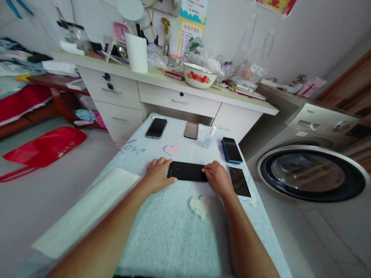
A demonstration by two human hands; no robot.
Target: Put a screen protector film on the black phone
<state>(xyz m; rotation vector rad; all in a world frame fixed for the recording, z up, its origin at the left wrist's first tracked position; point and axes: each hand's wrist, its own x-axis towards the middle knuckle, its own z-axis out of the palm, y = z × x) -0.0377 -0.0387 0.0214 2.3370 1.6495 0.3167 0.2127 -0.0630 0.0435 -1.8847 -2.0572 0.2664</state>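
Observation:
A black phone (188, 172) lies sideways on the light blue cloth, its camera end to the left. Around that end my left hand (156, 175) is closed, thumb along the near edge. My right hand (218, 177) grips the other end with curled fingers. Just beyond the right hand are a white-edged phone (240, 182) and a phone in a blue case (232, 150). Farther back stand a small clear spray bottle (209, 138), a brownish phone case or phone (191, 130), I cannot tell which, and another dark phone (156, 128).
A folded whitish cloth or paper strip (87, 212) lies along the left table edge. Behind, a white desk (116, 92) holds a flowered bowl (199, 76), a paper roll (136, 53) and plastic bags. A washing machine (313, 173) stands right; a red bag (46, 146) lies on the floor.

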